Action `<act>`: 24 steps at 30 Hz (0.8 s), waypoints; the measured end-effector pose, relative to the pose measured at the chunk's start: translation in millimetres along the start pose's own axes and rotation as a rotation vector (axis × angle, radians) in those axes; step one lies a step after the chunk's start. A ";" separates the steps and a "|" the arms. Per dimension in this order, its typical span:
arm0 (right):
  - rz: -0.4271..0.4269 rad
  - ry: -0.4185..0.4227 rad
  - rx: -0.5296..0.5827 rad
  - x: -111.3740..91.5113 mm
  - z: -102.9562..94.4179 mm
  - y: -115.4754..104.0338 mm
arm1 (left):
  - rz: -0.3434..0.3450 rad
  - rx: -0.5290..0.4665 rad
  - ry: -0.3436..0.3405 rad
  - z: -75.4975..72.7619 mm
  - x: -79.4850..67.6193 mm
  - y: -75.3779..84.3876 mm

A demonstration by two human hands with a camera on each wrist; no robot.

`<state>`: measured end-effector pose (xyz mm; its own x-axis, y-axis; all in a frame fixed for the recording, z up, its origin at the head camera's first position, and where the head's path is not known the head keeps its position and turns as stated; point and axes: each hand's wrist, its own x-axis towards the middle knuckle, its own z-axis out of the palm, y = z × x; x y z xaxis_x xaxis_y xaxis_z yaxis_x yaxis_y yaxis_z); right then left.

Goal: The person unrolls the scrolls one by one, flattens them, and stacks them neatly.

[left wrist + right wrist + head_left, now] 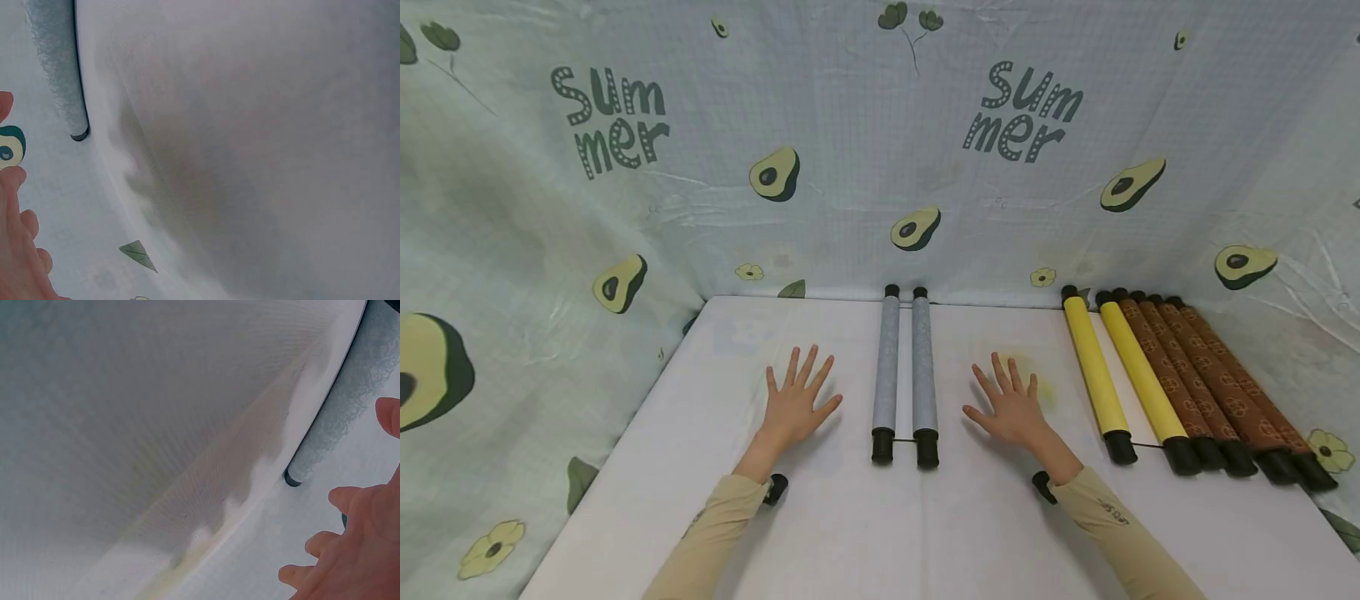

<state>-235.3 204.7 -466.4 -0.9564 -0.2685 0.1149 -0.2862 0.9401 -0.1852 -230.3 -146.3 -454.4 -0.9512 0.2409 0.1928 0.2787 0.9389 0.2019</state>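
Two grey-blue patterned rollers [886, 367] with black end caps lie side by side mid-table, a thin dark line linking their near ends. My left hand [793, 407], palm down with fingers spread, is to their left and holds nothing. On the other side, my right hand [1015, 412] has its fingers spread too, also holding nothing. Both hands cast shadows on the white tabletop [850, 533]; neither touches a roller. Part of a grey-blue roller [59, 62] shows in the left wrist view, and one also appears beside the fingers in the right wrist view.
At the right, two yellow rollers [1097, 367] with black caps lie linked near their ends. Several brown patterned rollers [1217, 375] lie close together beyond them. A printed cloth [850, 108] with avocados hangs behind the table and along its sides.
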 end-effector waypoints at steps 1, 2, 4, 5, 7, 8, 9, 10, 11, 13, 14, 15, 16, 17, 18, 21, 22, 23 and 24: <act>-0.004 0.004 -0.002 -0.2 0.0 -0.2 | 0.004 0.005 0.000 0.5 -0.2 0.6; -0.008 0.007 -0.005 -0.4 0.3 -0.2 | 0.009 0.006 -0.002 0.7 -0.7 1.3; -0.019 0.007 -0.016 -0.9 0.4 -1.2 | 0.022 0.012 0.005 1.0 -1.9 3.0; -0.027 0.013 -0.021 -1.0 0.9 -1.7 | 0.029 0.019 0.006 0.8 -2.5 4.1; -0.046 0.017 -0.019 -1.8 0.8 -3.7 | 0.042 0.030 0.011 0.4 -3.8 6.2; -0.057 0.019 -0.013 -2.1 0.4 -5.1 | 0.050 0.027 0.012 0.0 -4.5 7.1; -0.069 0.019 -0.012 -2.3 0.1 -6.3 | 0.059 0.023 0.014 -0.2 -4.8 8.3; -0.082 0.025 0.000 -2.4 -0.2 -7.6 | 0.069 0.027 0.014 -0.3 -5.1 9.3; -0.093 0.028 0.007 -2.7 -1.0 -9.0 | 0.079 0.030 0.013 -0.4 -5.2 10.3; -0.114 0.028 0.013 -2.4 -1.8 -11.1 | 0.102 0.032 0.016 -0.5 -5.1 12.3; -0.124 0.029 0.012 -2.0 -1.8 -11.6 | 0.113 0.034 0.017 -0.6 -4.8 13.4; -0.131 0.026 0.001 -1.5 -1.7 -12.0 | 0.126 0.034 0.022 -0.7 -4.6 14.5; -0.141 0.030 -0.001 -1.4 -1.8 -12.8 | 0.136 0.035 0.025 -0.8 -4.2 15.7; -0.150 0.033 -0.004 -1.2 -1.7 -13.2 | 0.146 0.032 0.026 -0.9 -3.8 16.9; -0.161 0.037 0.000 -1.1 -1.4 -13.7 | 0.152 0.032 0.023 -0.8 -3.4 18.0; -0.195 0.056 0.000 -1.2 -0.8 -15.7 | 0.173 0.044 0.013 -0.1 -2.6 21.0; -0.207 0.063 0.002 -1.2 -0.6 -16.7 | 0.179 0.047 0.007 0.2 -2.3 22.0; -0.221 0.071 0.005 -1.2 -0.6 -17.6 | 0.186 0.048 0.005 0.6 -2.3 23.0; -0.233 0.073 -0.004 -0.9 -0.2 -18.5 | 0.192 0.048 0.002 1.2 -2.3 24.0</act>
<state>-229.2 187.5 -462.9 -0.8579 -0.4624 0.2240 -0.4980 0.8555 -0.1417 -221.6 -124.1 -451.2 -0.8809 0.4162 0.2253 0.4483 0.8864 0.1153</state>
